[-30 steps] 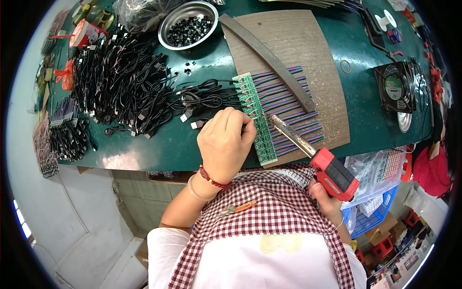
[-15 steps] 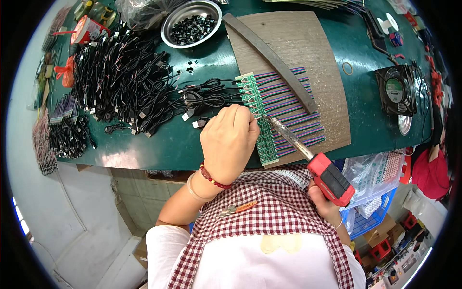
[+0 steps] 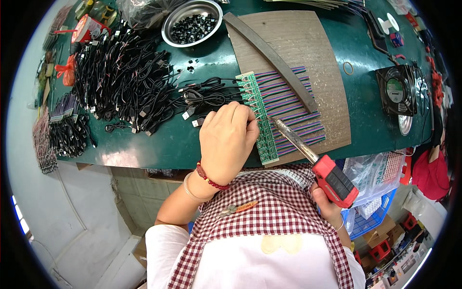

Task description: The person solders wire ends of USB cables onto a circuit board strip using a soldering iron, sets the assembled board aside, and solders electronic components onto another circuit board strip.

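My left hand (image 3: 226, 139) is closed in a pinch at the left edge of a green circuit board strip (image 3: 262, 127), holding a thin wire whose end shows at the fingertips; the rest is hidden under the hand. In my right hand (image 3: 327, 206) is a soldering iron (image 3: 313, 157) with a red and black handle. Its metal tip rests at or just above the board, close to my left fingertips; contact cannot be made out. Black USB cables (image 3: 209, 94) join the board's upper left side. Striped multicolour wires (image 3: 284, 101) run out from its right side.
A curved grey bar (image 3: 276, 58) lies across the striped wires on a brown board (image 3: 308, 36). Left is a large heap of black cables (image 3: 125, 77). A metal bowl (image 3: 166, 29) of small black parts stands behind. At right are a fan (image 3: 395, 90) and a rubber band (image 3: 347, 68).
The soldering iron and my right hand have shifted slightly to the right and nearer to me. My left hand has barely moved, its pinch still at the board's edge.
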Action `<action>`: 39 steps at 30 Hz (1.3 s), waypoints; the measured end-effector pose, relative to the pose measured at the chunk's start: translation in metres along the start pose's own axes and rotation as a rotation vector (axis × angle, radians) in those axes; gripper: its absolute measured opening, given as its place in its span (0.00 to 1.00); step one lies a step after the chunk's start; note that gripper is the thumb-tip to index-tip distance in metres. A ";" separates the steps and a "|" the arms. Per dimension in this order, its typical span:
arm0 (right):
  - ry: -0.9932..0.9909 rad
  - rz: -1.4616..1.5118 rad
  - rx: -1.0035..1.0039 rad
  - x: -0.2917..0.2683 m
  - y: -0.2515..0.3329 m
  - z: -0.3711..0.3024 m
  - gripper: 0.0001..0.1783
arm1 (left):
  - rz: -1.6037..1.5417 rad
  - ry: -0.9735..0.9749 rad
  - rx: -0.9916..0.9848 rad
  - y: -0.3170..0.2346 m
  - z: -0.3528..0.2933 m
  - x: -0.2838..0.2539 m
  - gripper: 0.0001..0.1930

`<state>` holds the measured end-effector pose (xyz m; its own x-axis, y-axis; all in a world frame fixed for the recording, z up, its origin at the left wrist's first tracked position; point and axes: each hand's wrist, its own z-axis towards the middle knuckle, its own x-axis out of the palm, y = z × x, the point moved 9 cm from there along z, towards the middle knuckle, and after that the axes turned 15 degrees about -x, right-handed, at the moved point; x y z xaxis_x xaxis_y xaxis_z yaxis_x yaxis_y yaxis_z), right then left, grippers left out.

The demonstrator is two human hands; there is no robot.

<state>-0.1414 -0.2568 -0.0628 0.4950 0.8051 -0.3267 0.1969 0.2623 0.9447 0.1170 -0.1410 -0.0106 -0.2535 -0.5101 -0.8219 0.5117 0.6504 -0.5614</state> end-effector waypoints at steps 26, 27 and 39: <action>0.027 -0.081 -0.064 0.004 0.009 0.003 0.15 | 0.145 0.036 0.112 -0.013 0.003 0.006 0.08; 0.043 -0.080 -0.059 0.006 0.010 0.004 0.15 | 0.145 0.036 0.113 -0.013 0.003 0.006 0.08; 0.036 -0.044 -0.020 0.008 0.009 0.005 0.14 | 0.180 0.070 0.135 -0.015 0.005 0.007 0.07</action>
<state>-0.1317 -0.2505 -0.0568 0.4556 0.8112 -0.3666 0.2002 0.3079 0.9301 0.1113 -0.1569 -0.0080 -0.2021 -0.3497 -0.9148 0.6578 0.6436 -0.3914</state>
